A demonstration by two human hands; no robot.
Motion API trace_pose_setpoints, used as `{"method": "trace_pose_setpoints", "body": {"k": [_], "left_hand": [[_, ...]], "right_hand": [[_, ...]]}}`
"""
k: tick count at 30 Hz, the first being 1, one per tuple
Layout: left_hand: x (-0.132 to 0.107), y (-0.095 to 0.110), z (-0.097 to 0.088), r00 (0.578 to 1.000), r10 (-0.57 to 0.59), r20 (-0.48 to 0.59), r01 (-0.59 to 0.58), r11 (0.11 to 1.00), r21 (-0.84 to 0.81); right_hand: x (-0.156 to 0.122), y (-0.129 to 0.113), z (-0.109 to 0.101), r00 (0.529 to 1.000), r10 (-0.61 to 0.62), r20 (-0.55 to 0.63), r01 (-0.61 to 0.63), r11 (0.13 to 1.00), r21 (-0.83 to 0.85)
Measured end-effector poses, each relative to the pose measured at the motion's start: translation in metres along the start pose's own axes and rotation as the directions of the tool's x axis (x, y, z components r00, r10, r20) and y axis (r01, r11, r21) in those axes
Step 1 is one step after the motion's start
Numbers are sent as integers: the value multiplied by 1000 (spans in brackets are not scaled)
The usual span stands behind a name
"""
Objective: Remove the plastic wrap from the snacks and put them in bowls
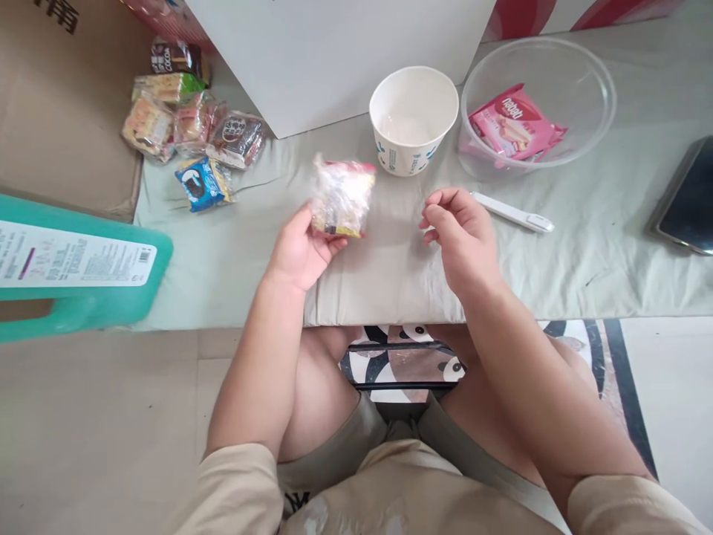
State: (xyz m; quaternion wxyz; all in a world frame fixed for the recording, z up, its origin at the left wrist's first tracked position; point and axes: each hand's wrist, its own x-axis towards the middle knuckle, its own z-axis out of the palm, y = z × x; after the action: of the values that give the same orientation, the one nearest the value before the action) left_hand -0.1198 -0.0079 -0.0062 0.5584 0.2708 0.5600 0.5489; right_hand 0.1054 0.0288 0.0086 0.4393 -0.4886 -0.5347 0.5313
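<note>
My left hand [305, 249] is closed on the edge of a clear-wrapped snack pack [342, 199] with red and yellow parts, held up above the cloth and slightly blurred. To its right, my right hand [461, 234] has its fingers curled in with the thumb against them. Whether a small thing is pinched there I cannot make out. Just beyond that hand lies a white utility knife [515, 212]. Between and past both hands stands a white paper cup [413, 111], open at the top. A clear round tub [590, 126] at the right holds pink nabati wafer packs [515, 122].
Several wrapped snacks [194, 119] lie at the back left, a blue-wrapped one [200, 184] nearest. A green jug [111, 256] juts in from the left beside a cardboard box [61, 111]. Behind is a white box [345, 52]. A dark phone [688, 197] rests at the right.
</note>
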Motion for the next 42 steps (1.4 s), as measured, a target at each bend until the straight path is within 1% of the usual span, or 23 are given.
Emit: {"method": "trace_pose_setpoints", "body": {"k": [1,3,5,7,10,12,14,15,16,17,19,21,23,25,27,28,30,33,34,36,39,41,42], "left_hand": [[-3,1,6,993,-64,98,63,998,12],[-6,2,17,954,-166,249,152,985,77],[-8,2,27,926,-216,310,183,974,134],[-9,2,35,921,-213,327,171,973,154],[-10,1,41,926,-169,339,117,979,169],[-10,0,43,938,-146,314,93,980,178],[-8,0,42,956,-120,267,83,986,146],[-7,-1,41,966,-99,239,73,991,116],[-5,0,39,974,-76,215,59,995,85],[-3,0,37,979,-53,197,42,997,60],[-1,2,32,983,-13,185,5,999,42],[0,4,28,980,30,195,-44,997,66],[0,4,26,978,89,189,-111,988,109],[1,2,25,974,159,159,-183,971,153],[3,0,26,966,228,119,-248,951,186],[4,-2,27,960,262,101,-277,940,200],[7,-4,29,943,323,74,-332,916,227],[10,-6,31,918,394,48,-394,891,226],[10,-7,32,916,398,48,-399,893,206],[10,-10,32,927,370,67,-376,913,161],[11,-18,31,942,316,113,-332,929,164],[15,-25,29,932,327,153,-354,913,204],[17,-27,28,920,347,180,-382,896,224]], "right_hand": [[-2,0,-3,1000,-22,17,23,1000,-21],[-5,0,-8,995,-35,97,39,999,-35],[-7,0,-11,981,-11,195,20,999,-43],[-8,1,-12,975,15,223,-1,998,-64],[-6,3,-13,984,26,178,-10,996,-90],[-4,4,-16,986,-1,166,20,993,-113],[0,3,-24,991,-66,116,89,975,-205],[3,3,-29,992,-108,63,122,947,-296],[5,3,-35,989,-148,0,134,898,-419],[7,3,-41,980,-183,-71,115,826,-551],[9,5,-52,956,-227,-186,10,660,-751],[9,7,-59,942,-225,-247,-87,550,-831],[8,8,-62,951,-180,-254,-133,501,-855],[6,9,-63,966,-113,-234,-159,456,-875],[4,10,-64,981,-63,-182,-140,417,-898],[3,10,-64,988,-57,-144,-109,409,-906],[2,11,-63,995,-75,-66,-29,424,-905],[0,11,-62,991,-135,-1,71,525,-848],[0,10,-61,987,-158,15,105,575,-811],[-1,8,-57,979,-200,43,171,684,-709],[-6,3,-47,974,-212,85,225,826,-518],[-11,1,-38,972,-194,136,233,879,-417],[-13,0,-33,970,-179,167,232,892,-388]]}}
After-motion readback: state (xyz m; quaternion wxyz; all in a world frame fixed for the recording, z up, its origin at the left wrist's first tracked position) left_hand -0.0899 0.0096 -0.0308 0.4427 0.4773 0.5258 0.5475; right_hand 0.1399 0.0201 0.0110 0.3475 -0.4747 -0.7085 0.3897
